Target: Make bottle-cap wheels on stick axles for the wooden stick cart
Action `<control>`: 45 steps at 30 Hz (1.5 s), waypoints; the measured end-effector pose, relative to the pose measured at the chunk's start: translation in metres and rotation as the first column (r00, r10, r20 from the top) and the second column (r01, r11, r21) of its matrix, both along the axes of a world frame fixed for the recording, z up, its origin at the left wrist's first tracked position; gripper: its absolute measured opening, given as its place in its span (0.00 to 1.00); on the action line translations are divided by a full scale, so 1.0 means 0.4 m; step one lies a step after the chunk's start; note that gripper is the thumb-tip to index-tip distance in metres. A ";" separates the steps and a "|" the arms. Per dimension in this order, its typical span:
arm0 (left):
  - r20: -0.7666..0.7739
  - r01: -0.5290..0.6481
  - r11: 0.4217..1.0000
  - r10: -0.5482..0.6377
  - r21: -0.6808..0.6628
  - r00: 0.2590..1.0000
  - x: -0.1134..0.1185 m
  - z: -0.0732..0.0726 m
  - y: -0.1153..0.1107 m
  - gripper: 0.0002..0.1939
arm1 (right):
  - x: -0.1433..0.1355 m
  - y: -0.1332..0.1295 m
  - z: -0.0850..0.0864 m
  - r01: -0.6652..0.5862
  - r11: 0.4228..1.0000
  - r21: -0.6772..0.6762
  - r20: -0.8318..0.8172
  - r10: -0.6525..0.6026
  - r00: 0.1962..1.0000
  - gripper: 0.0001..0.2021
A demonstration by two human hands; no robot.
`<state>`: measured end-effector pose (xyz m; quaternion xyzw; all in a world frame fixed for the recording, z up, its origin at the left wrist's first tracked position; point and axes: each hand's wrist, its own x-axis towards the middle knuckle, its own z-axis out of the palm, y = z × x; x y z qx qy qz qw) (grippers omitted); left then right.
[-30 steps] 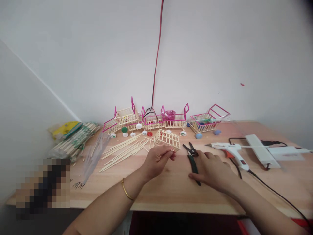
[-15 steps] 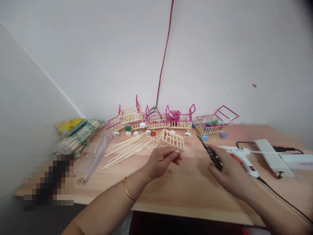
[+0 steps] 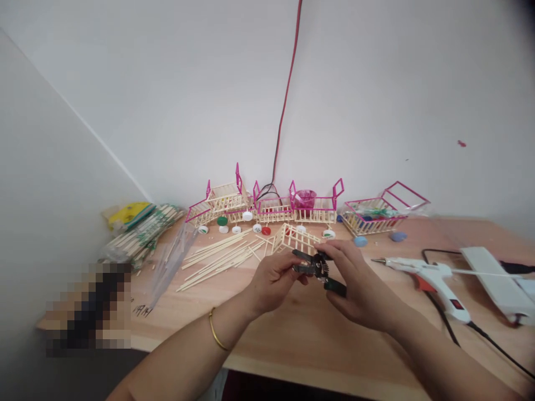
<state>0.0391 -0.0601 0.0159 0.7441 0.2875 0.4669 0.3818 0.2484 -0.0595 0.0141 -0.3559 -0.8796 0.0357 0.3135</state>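
My left hand (image 3: pixel 271 281) is closed in a pinch on small pale wooden sticks (image 3: pixel 304 263), mostly covered by the fingers and the tool. Gripped in my right hand (image 3: pixel 359 284) is a pair of black wire-stripper pliers (image 3: pixel 320 267). Its handles are spread and its parted jaws are at my left fingertips, around the stick ends. Just behind both hands, a small frame of bare wooden sticks (image 3: pixel 296 238) stands on the table, its lower part hidden by them.
Loose wooden sticks (image 3: pixel 217 262) lie left of centre. Pink-trimmed stick carts (image 3: pixel 271 210) with bottle-cap wheels line the wall. A white glue gun (image 3: pixel 434 273) and a power strip (image 3: pixel 493 278) with cords are on the right. Bundled sticks (image 3: pixel 144 234) lie at the far left.
My right hand has brought the pliers leftward to my left fingertips, and their jaws and handles are now spread. My left hand has stayed almost in place. The view has shifted slightly.
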 end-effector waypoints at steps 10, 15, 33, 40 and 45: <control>-0.160 -0.030 0.995 0.045 0.095 0.986 -0.001 -0.008 0.002 0.13 | 0.005 -0.002 -0.007 0.011 0.997 0.073 0.042 -0.014 0.999 0.35; -0.188 -0.031 0.992 0.053 0.120 0.981 0.000 -0.002 0.000 0.12 | 0.001 -0.005 -0.008 0.006 0.997 0.082 0.055 -0.011 0.998 0.35; -0.232 -0.050 0.965 0.112 0.259 0.966 -0.004 -0.008 0.000 0.11 | -0.004 -0.005 -0.008 -0.033 0.998 0.046 0.041 0.031 0.999 0.36; -0.219 -0.043 0.965 0.103 0.259 0.970 -0.001 -0.010 -0.003 0.11 | -0.003 -0.005 -0.010 -0.002 0.997 0.076 0.080 -0.004 0.997 0.32; -0.219 -0.055 0.974 0.104 0.218 0.970 0.003 -0.009 -0.008 0.12 | 0.002 0.001 -0.026 0.019 0.995 0.096 0.091 -0.028 0.995 0.31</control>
